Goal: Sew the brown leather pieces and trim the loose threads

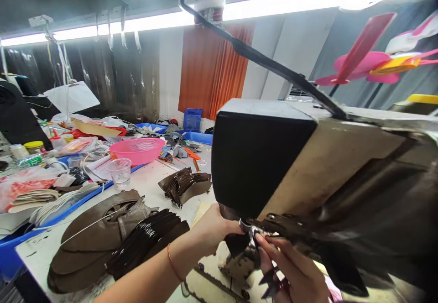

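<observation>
The sewing machine (263,157) fills the right side, its black end cover facing me. My left hand (212,230) is closed beside the needle area, its thumb over a dark leather piece (236,244) that is partly hidden. My right hand (294,266) is closed, with thumb and finger pinched at the metal presser foot (253,232). Dark pointed blades, apparently thread snips (269,284), stick out from the right palm. Whether the right fingertips also hold thread is too small to tell.
Brown leather shoe pieces (92,223), a dark stack of strips (150,239) and another brown stack (185,185) lie left on the table. A clear cup (119,174) and pink basin (137,151) stand behind. A pink fan (362,61) is upper right.
</observation>
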A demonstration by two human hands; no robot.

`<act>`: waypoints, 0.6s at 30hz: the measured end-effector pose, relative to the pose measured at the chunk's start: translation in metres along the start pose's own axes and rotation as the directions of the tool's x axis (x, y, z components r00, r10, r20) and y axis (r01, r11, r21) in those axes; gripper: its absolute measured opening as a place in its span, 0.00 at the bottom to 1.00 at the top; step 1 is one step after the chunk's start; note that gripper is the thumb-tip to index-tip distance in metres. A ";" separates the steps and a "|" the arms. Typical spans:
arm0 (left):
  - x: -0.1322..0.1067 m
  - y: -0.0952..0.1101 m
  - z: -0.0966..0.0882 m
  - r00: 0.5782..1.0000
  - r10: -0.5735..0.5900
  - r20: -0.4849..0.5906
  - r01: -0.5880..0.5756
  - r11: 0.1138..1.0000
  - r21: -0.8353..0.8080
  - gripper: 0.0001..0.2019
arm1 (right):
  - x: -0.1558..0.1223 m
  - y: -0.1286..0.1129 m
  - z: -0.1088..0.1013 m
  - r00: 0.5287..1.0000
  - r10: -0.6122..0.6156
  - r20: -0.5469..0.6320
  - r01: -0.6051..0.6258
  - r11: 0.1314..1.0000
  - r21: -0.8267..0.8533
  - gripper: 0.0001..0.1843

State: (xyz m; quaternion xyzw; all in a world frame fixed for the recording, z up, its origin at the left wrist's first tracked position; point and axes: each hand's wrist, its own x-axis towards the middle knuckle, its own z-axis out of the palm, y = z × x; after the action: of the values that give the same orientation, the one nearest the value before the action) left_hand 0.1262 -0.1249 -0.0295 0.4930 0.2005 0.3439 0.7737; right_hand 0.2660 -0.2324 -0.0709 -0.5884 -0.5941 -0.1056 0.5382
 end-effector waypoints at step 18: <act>-0.063 0.002 0.004 0.952 -0.127 -0.280 0.106 0.990 -0.088 0.19 | -0.062 -0.034 -0.014 0.998 0.066 -0.011 -0.067 0.988 -0.137 0.16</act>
State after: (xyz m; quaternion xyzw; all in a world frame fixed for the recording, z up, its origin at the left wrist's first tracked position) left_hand 0.0847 -0.1727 -0.0282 0.3974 0.3259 0.3718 0.7730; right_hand 0.2291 -0.2894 -0.0955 -0.6432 -0.5637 -0.1299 0.5016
